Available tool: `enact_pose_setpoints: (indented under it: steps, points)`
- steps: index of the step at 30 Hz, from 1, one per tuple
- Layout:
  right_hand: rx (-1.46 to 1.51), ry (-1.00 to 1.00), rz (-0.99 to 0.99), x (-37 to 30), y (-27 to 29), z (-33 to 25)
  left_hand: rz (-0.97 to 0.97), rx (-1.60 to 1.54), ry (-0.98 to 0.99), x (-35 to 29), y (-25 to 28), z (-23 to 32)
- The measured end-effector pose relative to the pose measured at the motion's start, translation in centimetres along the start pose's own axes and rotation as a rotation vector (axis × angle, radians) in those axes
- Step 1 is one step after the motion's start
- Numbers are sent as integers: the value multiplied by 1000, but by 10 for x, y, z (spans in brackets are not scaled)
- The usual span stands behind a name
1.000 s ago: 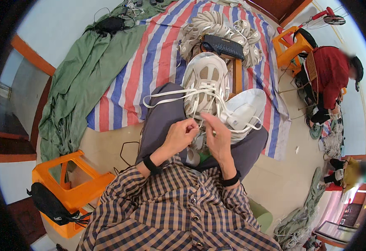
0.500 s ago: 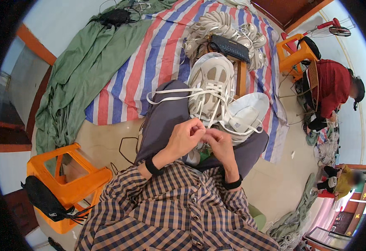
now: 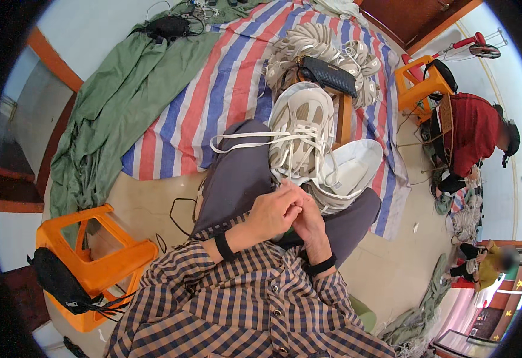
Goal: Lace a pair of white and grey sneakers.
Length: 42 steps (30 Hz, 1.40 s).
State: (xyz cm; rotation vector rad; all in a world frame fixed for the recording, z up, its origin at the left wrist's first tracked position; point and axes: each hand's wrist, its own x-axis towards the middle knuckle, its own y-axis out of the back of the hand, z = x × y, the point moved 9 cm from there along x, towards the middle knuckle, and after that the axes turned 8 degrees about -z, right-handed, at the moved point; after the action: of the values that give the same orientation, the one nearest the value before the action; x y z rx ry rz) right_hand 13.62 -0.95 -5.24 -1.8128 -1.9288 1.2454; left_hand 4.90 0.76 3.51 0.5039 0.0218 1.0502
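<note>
A beige and white sneaker [image 3: 302, 122] rests between my knees, toe pointing away from me. Its pale shoelace [image 3: 246, 136] loops out to the left over my thigh, and one strand runs down from the shoe to my fingers. Against its right side lies a second pale shoe [image 3: 353, 170], tilted, with a lace across it. My left hand [image 3: 273, 216] is closed, fingers curled and pressed against my right hand [image 3: 310, 219]. The right hand is closed too, its fingertips at the strand. Overlapping fingers hide the lace's end.
Beyond the sneaker, a heap of similar shoes [image 3: 308, 39] and a black quilted pouch [image 3: 328, 76] lie on a striped sheet [image 3: 183, 128]. An orange stool [image 3: 94, 238] with a black bag [image 3: 64, 280] stands left. At right, a person in red [image 3: 476, 128] sits bent forward.
Both hands have drawn down toward me, away from the sneaker, and now overlap more tightly. The strand between shoe and fingers looks straighter.
</note>
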Motion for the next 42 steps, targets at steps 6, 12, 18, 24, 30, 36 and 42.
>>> enact_pose_setpoints:
  steps: [6,12,18,24,30,36,42]
  points:
    - [94,92,-29,-4,10,-9,-57,8,-41,0,-5,11]
    - [147,355,-37,-35,15,-65,-71,60,-173,-5,-9,21]
    - [110,482,-80,-84,16,-94,116,244,0,10,22,6]
    - [104,271,-51,-78,1,-47,127,668,126,39,33,-41]
    - [122,317,-70,-83,4,-57,3,1024,13,68,13,-55]
    - [109,419,-84,-76,9,-75,37,1174,-106,123,23,-42]
    - [133,491,60,-87,33,-89,65,959,-75,102,25,-37]
